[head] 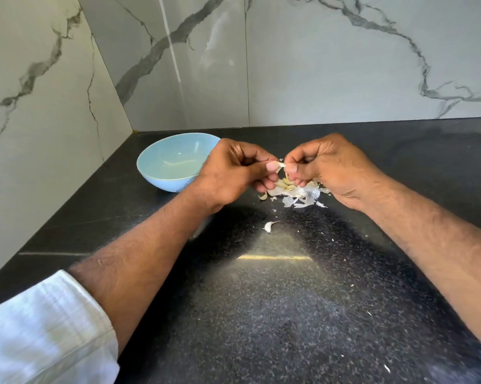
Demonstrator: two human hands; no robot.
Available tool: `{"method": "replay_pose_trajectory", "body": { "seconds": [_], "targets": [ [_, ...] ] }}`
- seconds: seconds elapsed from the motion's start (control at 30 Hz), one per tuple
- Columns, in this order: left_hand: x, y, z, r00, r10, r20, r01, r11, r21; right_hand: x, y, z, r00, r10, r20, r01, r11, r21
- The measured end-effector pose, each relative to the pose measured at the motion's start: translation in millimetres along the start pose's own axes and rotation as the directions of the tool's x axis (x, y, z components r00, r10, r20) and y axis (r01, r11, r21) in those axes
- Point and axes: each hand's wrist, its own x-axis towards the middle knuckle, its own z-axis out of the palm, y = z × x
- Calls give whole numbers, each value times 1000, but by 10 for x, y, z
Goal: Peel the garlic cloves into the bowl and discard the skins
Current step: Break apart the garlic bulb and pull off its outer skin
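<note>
Between the two thumbs a small garlic clove (281,165) was pinched, its papery skin standing up white at the tip. The left hand (235,173) had thumb and curled fingers closed on one end of it; the right hand (321,169) gripped the other end the same way, the two sets of fingertips almost touching. Both hands were raised just above the black countertop (275,300), over a heap of garlic cloves and skins (294,191) lying toward the back of the counter. How much skin was left on the held clove could not be told; the fingers hid most of it.

The blue bowl (161,173) stood to the left of the hands, near the back left corner where the marble wall (344,65) meets the counter. It looked empty. One loose skin (269,225) lay nearer the front edge, with small flakes scattered around it.

The step in hand seemed to be stripping the skin off this clove, early in the task since the bowl appeared to hold none. Next would come pulling the skin free, then carrying the bare clove left to drop it in the bowl; the skins remained to be gathered.
</note>
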Motion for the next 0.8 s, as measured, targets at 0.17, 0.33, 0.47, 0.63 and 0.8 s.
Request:
{"method": "replay_pose_trajectory", "body": {
  "seconds": [0.17, 0.33, 0.47, 0.63, 0.8],
  "targets": [
    [24, -19, 24, 995, -92, -46, 85, 986, -145, 25, 44, -110, 1000, -28, 13, 29, 996, -83],
    [0, 2, 77, 990, -95, -101, 88, 994, -70, -52, -53, -98, 989, -147, 6, 142, 942, -304],
    [-29, 9, 120, 995, -56, -88, 66, 991, 114, -37, -24, -60, 982, -186, -40, 158, 915, -372],
    [-36, -10, 171, 996, -79, -42, 83, 989, 122, -29, 37, 50, 978, -200, -58, 157, 892, -423],
    [-29, -20, 171, 998, -70, -8, 71, 986, 150, -11, 35, 59, 972, -221, -81, 164, 883, -439]
  ]
}}
